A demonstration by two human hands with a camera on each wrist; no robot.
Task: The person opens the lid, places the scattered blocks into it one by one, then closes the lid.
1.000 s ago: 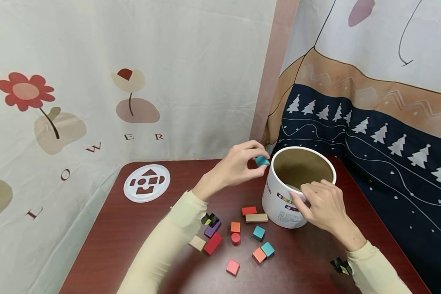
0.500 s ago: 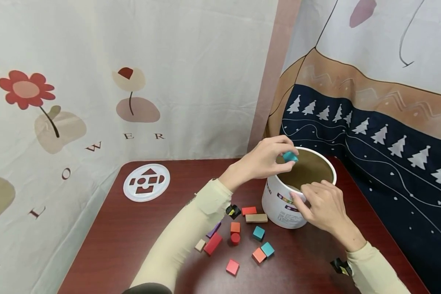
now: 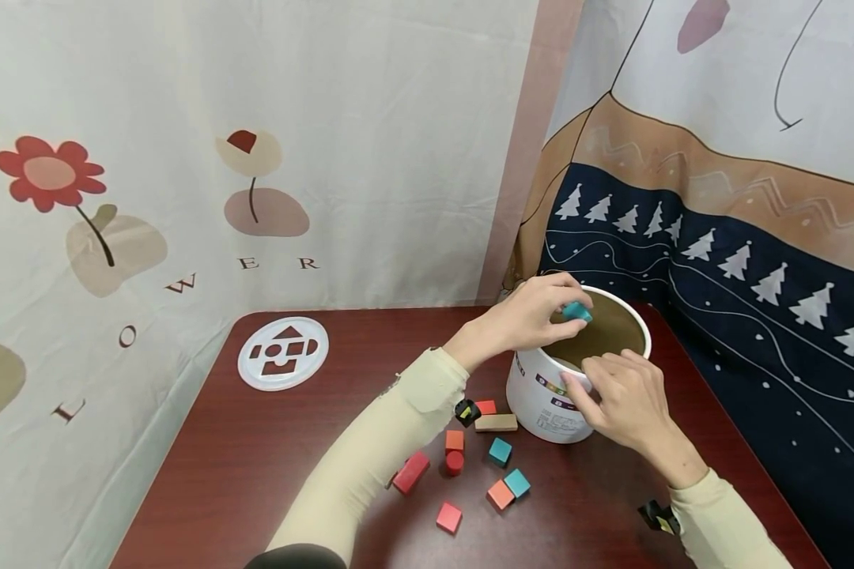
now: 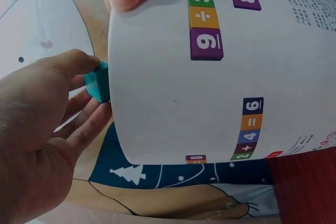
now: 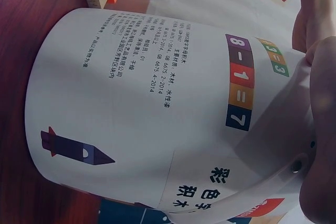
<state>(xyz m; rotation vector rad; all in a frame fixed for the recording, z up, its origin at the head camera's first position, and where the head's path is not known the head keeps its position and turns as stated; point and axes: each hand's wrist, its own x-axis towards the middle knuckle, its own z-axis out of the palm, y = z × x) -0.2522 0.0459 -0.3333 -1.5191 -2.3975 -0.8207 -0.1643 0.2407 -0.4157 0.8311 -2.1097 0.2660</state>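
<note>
In the head view my left hand (image 3: 523, 316) pinches a teal block (image 3: 577, 311) between thumb and fingers, over the mouth of a white bucket (image 3: 548, 407). The left wrist view has the same teal block (image 4: 98, 83) just past the bucket's rim. My right hand (image 3: 629, 399) grips the near right rim, with the thumb outside and the curled fingers over the edge. The bucket stands upright, printed with coloured sums and small text. Its bottom is hidden from view.
Loose blocks lie in front of the bucket: a beige bar (image 3: 496, 423), a red bar (image 3: 411, 472), a red cylinder (image 3: 455, 463), a pink cube (image 3: 449, 518) and several others. A white lid (image 3: 245, 367) with cut-out shapes lies at the back left. Printed curtains hang behind the table.
My left hand has carried the teal block rightward from beside the bucket to over its mouth, dipping slightly lately. My right hand has stayed on the rim.
</note>
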